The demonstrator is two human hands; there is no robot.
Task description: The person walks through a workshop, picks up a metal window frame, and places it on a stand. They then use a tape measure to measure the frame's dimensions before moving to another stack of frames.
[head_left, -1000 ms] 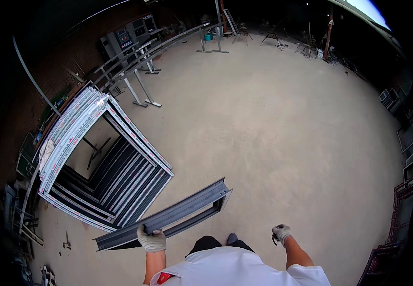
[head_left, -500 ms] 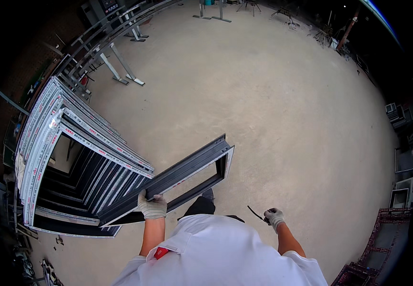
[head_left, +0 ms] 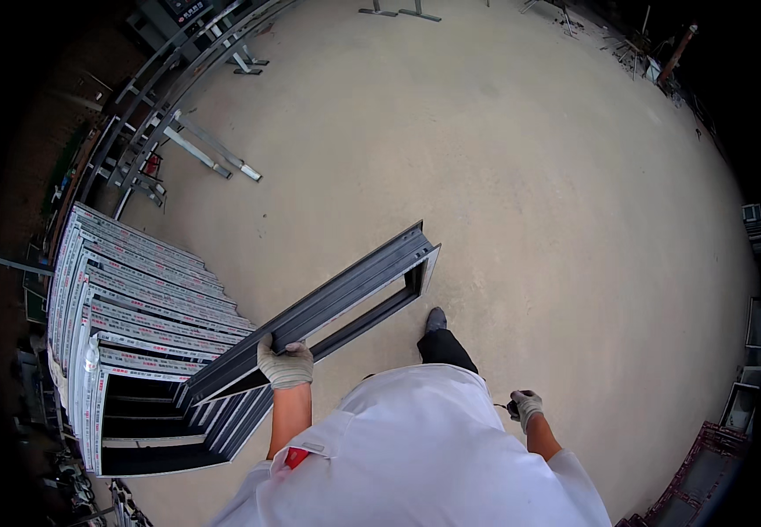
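A: Where is the dark grey window frame (head_left: 354,279) sitting?

B: It is hanging in the person's left hand (head_left: 286,362), above the floor (head_left: 503,193), slanting from near the floor's left side up toward its middle. Its lower end is overlapping, in view, a stack of window frames (head_left: 165,303); whether the two are touching, nobody can tell.

A: And the grip on that side?

B: The gloved fingers are curling firmly around one long bar, roughly midway along it, leaving no gap.

A: What is the right hand (head_left: 528,404) doing?

B: It is hanging well apart from the frame, beside the white shirt (head_left: 415,448). Its grip is folding, gloved as well, around a small black object (head_left: 512,408), which is showing too little to identify.

A: What is standing around them?

B: The stack is lining the floor's left edge, its members wearing white printed film. Beyond it, toward the floor's upper left corner, a metal rack (head_left: 198,155) is standing on splayed legs. Maroon frames (head_left: 721,430) are resting by the lower right edge. One dark shoe (head_left: 436,321) is showing on the floor ahead of the shirt.
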